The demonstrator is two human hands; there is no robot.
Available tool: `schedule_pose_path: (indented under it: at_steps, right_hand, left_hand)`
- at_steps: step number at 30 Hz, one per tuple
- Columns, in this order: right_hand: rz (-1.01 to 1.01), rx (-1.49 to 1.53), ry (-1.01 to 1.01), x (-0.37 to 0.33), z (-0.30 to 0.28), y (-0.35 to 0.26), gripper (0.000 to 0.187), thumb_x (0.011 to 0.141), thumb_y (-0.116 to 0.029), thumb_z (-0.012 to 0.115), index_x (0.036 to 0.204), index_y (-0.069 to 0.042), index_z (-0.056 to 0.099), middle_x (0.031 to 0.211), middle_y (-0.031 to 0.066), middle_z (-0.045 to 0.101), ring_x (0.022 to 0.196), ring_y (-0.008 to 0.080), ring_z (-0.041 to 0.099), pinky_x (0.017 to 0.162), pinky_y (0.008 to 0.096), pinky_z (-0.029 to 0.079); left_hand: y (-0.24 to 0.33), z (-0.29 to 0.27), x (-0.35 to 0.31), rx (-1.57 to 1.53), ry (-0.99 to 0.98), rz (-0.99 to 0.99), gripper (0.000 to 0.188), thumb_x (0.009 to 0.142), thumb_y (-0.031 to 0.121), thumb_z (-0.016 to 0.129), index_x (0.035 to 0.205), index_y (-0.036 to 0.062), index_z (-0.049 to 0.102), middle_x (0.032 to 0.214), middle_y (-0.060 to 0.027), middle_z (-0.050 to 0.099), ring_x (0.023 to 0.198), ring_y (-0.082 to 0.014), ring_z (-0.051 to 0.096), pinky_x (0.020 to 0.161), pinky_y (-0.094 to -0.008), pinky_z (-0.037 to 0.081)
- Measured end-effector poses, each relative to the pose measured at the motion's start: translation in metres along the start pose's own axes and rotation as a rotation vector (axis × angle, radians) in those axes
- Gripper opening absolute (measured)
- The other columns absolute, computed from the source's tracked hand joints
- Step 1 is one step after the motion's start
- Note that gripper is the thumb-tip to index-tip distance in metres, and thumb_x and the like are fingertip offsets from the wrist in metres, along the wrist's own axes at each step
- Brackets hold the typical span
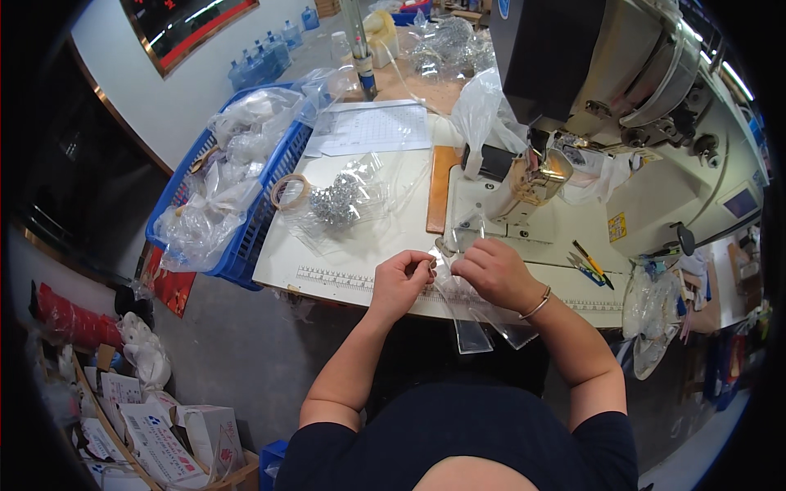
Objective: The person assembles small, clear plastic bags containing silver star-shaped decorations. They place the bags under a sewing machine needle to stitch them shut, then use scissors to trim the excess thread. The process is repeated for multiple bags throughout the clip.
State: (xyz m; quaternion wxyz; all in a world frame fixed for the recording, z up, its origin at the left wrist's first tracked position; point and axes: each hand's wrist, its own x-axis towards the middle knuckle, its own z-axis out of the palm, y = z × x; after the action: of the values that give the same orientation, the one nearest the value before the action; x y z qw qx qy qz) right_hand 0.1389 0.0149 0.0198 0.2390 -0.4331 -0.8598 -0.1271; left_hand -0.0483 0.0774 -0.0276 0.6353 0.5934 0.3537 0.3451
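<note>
My left hand (401, 282) is closed in a pinch near the front edge of the white sewing table (278, 245). What its fingertips hold is too small to make out. Close by on the right, my right hand (498, 274) has its fingers closed on a clear plastic strip (472, 335), whose ends hang over the table edge. Just beyond both hands stands the head of an industrial sewing machine (528, 184). A clear bag of small silvery pieces (334, 203) lies farther left, beside a roll of tape (291, 191).
A blue basket (205, 260) full of clear bags stands left of the table. An orange-brown bar (443, 190) lies left of the machine, papers (372, 127) behind. Pens and snips (591, 266) lie at the right. Cartons (155, 442) stand on the floor, lower left.
</note>
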Motion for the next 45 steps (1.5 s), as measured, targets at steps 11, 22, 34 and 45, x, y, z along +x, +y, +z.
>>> schedule_pose_path:
  at_steps: [11, 22, 34, 45]
  right_hand:
    - [-0.066, -0.001, -0.077, -0.005, -0.011, -0.002, 0.021, 0.07, -0.014, 0.055, 0.09, -0.013, 0.06, 0.069, -0.0005, 0.046, 0.07, 0.0168, 0.05, 0.062, 0.0298, 0.043]
    - [0.354, -0.145, 0.283, -0.114, -0.089, -0.025, 0.024, 0.058, 0.004, 0.062, 0.079, -0.007, 0.062, 0.064, 0.0044, 0.047, 0.062, 0.0229, 0.05, 0.053, 0.0312, 0.04]
    - [0.11, -0.02, 0.148, -0.017, -0.117, -0.029, 0.03, 0.058, -0.006, 0.065, 0.087, -0.012, 0.063, 0.064, 0.0014, 0.045, 0.059, 0.0196, 0.048, 0.053, 0.0303, 0.041]
    - [0.646, 1.141, 0.552, -0.036, -0.083, 0.026, 0.026, 0.096, -0.016, 0.047, 0.115, -0.001, 0.056, 0.071, -0.0038, 0.049, 0.066, 0.0042, 0.046, 0.062, 0.0195, 0.041]
  left_hand:
    - [-0.005, -0.002, 0.003, 0.222, 0.1, 0.074, 0.011, 0.085, 0.003, 0.056, 0.091, -0.0016, 0.063, 0.078, -0.004, 0.064, 0.066, -0.0081, 0.058, 0.06, -0.0232, 0.049]
    - [-0.019, 0.003, -0.001, 0.514, 0.3, 0.337, 0.006, 0.08, 0.002, 0.06, 0.083, -0.0019, 0.062, 0.071, -0.0076, 0.06, 0.057, -0.0119, 0.057, 0.056, -0.0256, 0.047]
    - [0.036, 0.077, -0.058, 0.032, -0.407, 0.21, 0.051, 0.086, 0.019, 0.063, 0.127, -0.0012, 0.043, 0.116, -0.0151, 0.057, 0.107, -0.0251, 0.056, 0.092, -0.0337, 0.044]
    - [0.009, 0.011, -0.028, -1.332, -0.262, -0.189, 0.022, 0.093, 0.011, 0.049, 0.115, 0.0043, 0.052, 0.12, -0.0119, 0.055, 0.095, -0.0189, 0.062, 0.071, -0.0242, 0.054]
